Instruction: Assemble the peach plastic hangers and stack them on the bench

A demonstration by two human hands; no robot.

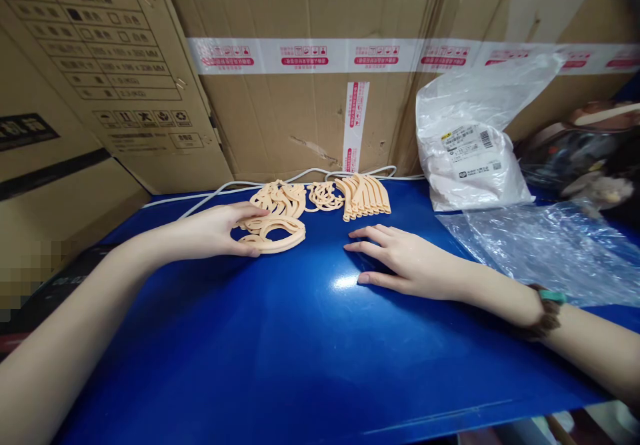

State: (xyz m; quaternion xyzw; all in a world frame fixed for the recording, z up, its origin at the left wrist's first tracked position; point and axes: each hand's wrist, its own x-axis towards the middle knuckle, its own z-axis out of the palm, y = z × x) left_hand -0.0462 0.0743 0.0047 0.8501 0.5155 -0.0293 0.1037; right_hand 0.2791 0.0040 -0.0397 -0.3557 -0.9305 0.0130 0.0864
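My left hand (pixel 233 228) reaches in from the left, its thumb and fingers closed around the left end of some beige curved pieces (pixel 283 245) that form an oval ring shape. Just behind them lies a pile of similar curved beige pieces (pixel 280 198). A tangle of thin, hook-like beige pieces (pixel 325 195) sits in the middle. To its right, several curved beige strips (pixel 367 195) are laid in a neat row. My right hand (pixel 395 258) is open over the blue tabletop (pixel 300 351), fingers apart and holding nothing, in front of that row.
Cardboard boxes (pixel 300 118) stand along the back and left (pixel 110 65). A white cable (pixel 225 187) runs behind the pieces. At the right are a white labelled bag (pixel 470 151) and a clear plastic sheet (pixel 550 245). The table's front edge (pixel 480 418) shows below.
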